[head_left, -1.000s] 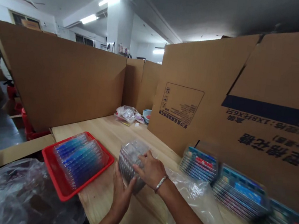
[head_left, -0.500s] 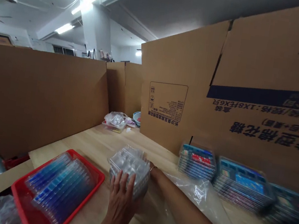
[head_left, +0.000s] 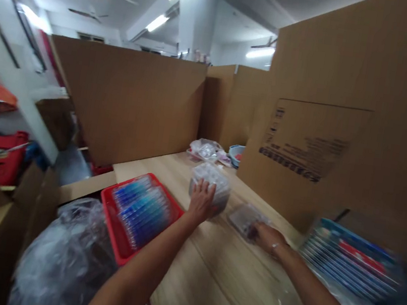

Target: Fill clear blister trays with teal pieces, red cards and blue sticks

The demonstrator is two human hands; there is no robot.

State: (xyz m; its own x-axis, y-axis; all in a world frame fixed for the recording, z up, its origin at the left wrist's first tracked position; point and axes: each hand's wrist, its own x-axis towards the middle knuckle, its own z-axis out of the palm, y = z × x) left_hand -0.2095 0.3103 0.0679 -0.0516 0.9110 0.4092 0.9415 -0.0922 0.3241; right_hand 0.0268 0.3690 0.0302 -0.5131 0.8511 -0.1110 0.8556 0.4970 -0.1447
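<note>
Resting its slightly spread fingers over one stack of clear trays (head_left: 221, 188) on the table (head_left: 204, 275), the left hand (head_left: 202, 199) shows no clear sign of how firmly it grips, while the right hand (head_left: 267, 237) closes on the near end of one flat clear tray (head_left: 242, 217) beside it. Two rows of blue packs (head_left: 146, 215) fill one red tray (head_left: 115, 233); the framed print (head_left: 304, 142) on the right-hand cardboard (head_left: 325, 79) is too blurred to read.
</note>
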